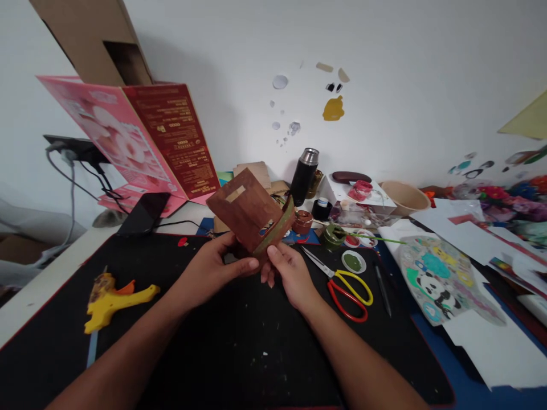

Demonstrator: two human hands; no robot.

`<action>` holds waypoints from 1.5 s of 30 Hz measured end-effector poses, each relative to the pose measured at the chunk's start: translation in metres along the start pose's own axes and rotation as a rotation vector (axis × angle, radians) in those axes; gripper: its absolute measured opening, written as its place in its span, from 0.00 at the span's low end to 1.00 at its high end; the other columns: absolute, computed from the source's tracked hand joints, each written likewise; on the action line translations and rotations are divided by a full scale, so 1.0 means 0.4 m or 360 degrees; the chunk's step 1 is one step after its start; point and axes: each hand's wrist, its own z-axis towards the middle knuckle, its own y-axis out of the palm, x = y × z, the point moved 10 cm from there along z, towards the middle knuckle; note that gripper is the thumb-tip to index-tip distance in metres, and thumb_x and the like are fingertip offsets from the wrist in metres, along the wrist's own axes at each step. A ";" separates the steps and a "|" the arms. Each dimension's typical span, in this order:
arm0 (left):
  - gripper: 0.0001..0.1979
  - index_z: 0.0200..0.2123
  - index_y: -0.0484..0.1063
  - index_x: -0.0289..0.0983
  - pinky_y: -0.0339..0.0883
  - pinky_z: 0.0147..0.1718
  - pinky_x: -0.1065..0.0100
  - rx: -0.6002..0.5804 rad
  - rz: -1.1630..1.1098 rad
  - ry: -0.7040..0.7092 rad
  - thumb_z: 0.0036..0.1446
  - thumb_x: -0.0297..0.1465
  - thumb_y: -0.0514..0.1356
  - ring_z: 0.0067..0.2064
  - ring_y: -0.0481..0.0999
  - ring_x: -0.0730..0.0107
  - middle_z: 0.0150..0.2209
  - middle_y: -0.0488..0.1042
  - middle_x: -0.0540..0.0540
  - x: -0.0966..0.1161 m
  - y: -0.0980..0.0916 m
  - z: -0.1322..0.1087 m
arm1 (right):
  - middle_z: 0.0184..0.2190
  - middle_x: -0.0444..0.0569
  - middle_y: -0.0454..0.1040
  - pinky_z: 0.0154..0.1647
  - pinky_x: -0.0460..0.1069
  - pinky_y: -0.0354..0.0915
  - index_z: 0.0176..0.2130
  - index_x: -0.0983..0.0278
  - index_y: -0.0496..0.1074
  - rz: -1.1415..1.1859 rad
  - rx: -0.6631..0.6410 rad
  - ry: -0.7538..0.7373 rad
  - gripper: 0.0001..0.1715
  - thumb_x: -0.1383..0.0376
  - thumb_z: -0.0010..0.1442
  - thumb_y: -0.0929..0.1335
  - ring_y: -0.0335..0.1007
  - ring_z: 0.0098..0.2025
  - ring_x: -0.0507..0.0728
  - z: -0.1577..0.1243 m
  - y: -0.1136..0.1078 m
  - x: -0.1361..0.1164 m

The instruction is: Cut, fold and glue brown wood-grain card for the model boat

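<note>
Both my hands hold a brown painted cardboard model (245, 208) above the black mat. Its broad flat panel tilts up to the left and has a pale bare patch near the top. A curved strip with an olive-green edge runs along its right side. My left hand (228, 259) grips the lower left part, thumb along the bottom edge and the other fingers partly hidden behind. My right hand (286, 270) pinches the bottom of the green-edged strip with its thumb in front. Right of that hand, scissors (337, 279) with red and yellow handles lie with blades slightly apart.
A yellow glue gun (113, 299) lies at the left on the black mat (239, 364). Paint jars, including an open green one (333, 236), stand behind the scissors near a black thermos (304, 176). A dark pen (383, 287) and a panda-painted sheet (444, 279) are at right.
</note>
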 end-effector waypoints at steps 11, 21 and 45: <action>0.18 0.36 0.79 0.40 0.74 0.42 0.61 0.0330 -0.0132 -0.0041 0.50 0.46 0.74 0.38 0.80 0.60 0.37 0.83 0.48 -0.027 -0.144 0.013 | 0.35 0.46 0.77 0.17 0.44 0.60 0.56 0.60 0.72 0.0003 -0.0048 0.0060 0.35 0.42 0.60 0.74 0.72 0.22 0.51 0.004 -0.002 0.007; 0.12 0.40 0.81 0.43 0.70 0.51 0.51 0.0352 0.0917 0.0508 0.61 0.43 0.65 0.47 0.78 0.53 0.43 0.82 0.44 0.052 -0.182 0.019 | 0.24 0.40 0.67 0.23 0.46 0.56 0.45 0.61 0.79 -0.0390 0.0629 -0.0487 0.18 0.51 0.64 0.73 0.60 0.24 0.51 -0.034 -0.147 -0.162; 0.11 0.51 0.77 0.46 0.57 0.69 0.38 0.0346 0.1058 0.0772 0.65 0.34 0.64 0.70 0.65 0.49 0.68 0.67 0.44 0.107 -0.124 -0.011 | 0.17 0.40 0.66 0.26 0.47 0.58 0.21 0.59 0.65 -0.1251 0.0330 -0.0466 0.27 0.52 0.68 0.69 0.61 0.21 0.52 -0.025 -0.064 -0.114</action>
